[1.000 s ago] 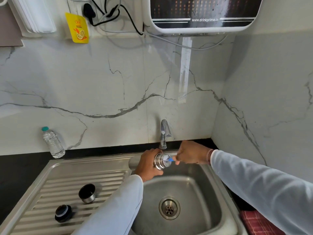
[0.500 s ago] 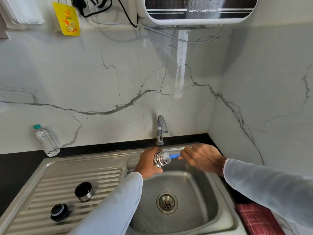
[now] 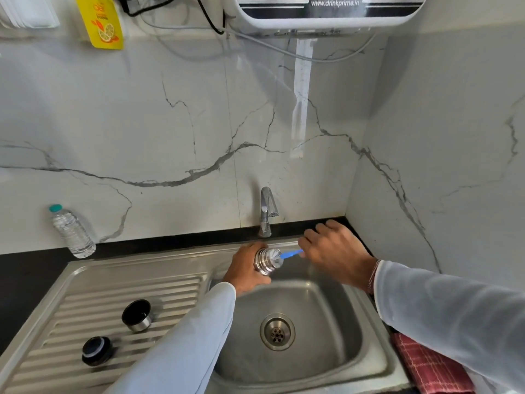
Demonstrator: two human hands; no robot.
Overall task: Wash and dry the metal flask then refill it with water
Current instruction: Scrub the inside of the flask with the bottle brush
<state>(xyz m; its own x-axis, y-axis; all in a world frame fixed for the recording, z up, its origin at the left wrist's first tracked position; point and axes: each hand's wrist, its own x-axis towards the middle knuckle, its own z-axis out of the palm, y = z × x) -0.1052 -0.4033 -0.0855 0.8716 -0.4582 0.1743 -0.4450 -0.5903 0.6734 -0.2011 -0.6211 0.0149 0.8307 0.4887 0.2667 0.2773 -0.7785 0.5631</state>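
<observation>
Two hands work over the steel sink (image 3: 377, 362). Overhead, a purifier (image 3: 326, 9) reads "www.drinkprime.in". The left hand (image 3: 244, 270) wraps its grip round the ribbed metal flask (image 3: 262, 261), held sideways below the tap (image 3: 267, 211). The right hand (image 3: 335, 251) pinches a blue brush (image 3: 291, 255), now drawn further out, white bristles at the mouth. Cup (image 3: 137, 315) and black lid (image 3: 97, 351) rest on the ridged drainboard.

Silver flask (image 3: 265, 261), blue brush handle (image 3: 291, 254), black worktop (image 3: 34, 265), grey-veined white marble wall (image 3: 199, 132), red checked cloth (image 3: 426, 365).
</observation>
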